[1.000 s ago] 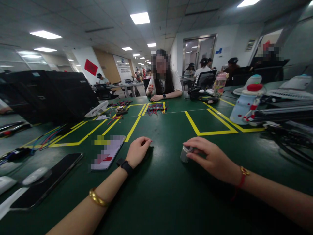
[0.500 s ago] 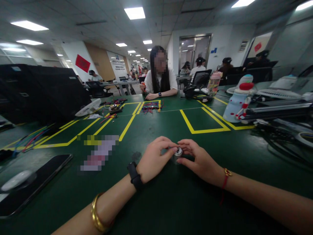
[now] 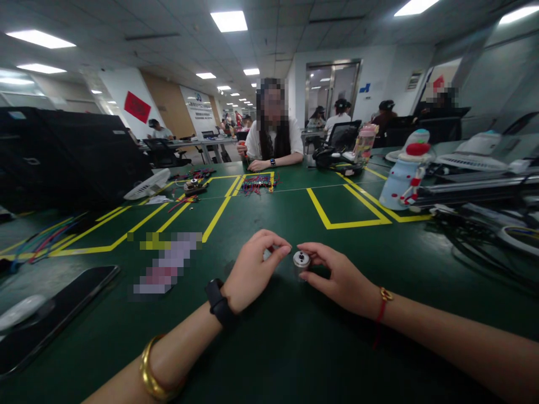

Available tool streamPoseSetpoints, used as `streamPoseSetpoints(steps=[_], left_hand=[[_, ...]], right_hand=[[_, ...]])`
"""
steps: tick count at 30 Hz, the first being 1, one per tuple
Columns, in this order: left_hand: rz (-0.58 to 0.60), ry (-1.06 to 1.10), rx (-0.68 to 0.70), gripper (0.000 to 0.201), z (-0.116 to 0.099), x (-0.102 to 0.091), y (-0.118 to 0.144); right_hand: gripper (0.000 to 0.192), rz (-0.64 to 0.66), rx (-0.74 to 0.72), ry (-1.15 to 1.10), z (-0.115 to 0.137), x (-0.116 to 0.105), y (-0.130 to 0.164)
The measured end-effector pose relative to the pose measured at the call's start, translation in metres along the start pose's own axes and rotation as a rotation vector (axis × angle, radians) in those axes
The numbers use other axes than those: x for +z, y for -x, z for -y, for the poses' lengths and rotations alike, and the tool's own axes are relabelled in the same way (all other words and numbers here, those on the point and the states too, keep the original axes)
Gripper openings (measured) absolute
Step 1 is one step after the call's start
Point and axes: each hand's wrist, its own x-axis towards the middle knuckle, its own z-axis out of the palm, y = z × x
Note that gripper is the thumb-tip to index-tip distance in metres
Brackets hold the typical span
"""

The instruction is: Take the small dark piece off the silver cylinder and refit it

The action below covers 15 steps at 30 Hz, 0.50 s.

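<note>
On the green table (image 3: 269, 348), dead centre, my right hand (image 3: 343, 278) is pinching the small metal cylinder (image 3: 301, 262) (standing upright); at its 9 o'clock, my left hand (image 3: 252, 269) is closing fingertips on a small pale part.

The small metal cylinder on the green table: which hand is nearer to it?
Right. The right hand grips the small metal cylinder with its fingers; the left hand pinches just beside it, apart.

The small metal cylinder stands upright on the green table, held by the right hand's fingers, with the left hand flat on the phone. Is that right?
Not quite. In the head view the left hand is not on the phone; it hovers with pinched fingers just left of the small metal cylinder. The right hand does hold it upright on the green table.
</note>
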Motion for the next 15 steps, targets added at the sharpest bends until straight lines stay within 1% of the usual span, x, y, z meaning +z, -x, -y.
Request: streamPoseSetpoints(steps=[4,6,11,15], left_hand=[[0.146,-0.083,-0.022,0.015,0.016,0.004,0.008],[0.183,-0.139,-0.003,0.013,0.021,0.009,0.011],[0.176,-0.189,0.021,0.013,0.024,0.016,0.011],[0.187,-0.177,0.023,0.015,0.025,0.015,0.010]], right_hand=[[0.044,0.004,-0.002,0.046,0.001,-0.001,0.002],[0.044,0.009,0.007,0.052,0.001,-0.002,0.002],[0.045,0.033,0.039,0.037,-0.001,-0.002,0.004],[0.054,0.031,0.033,0.042,-0.002,-0.002,0.004]])
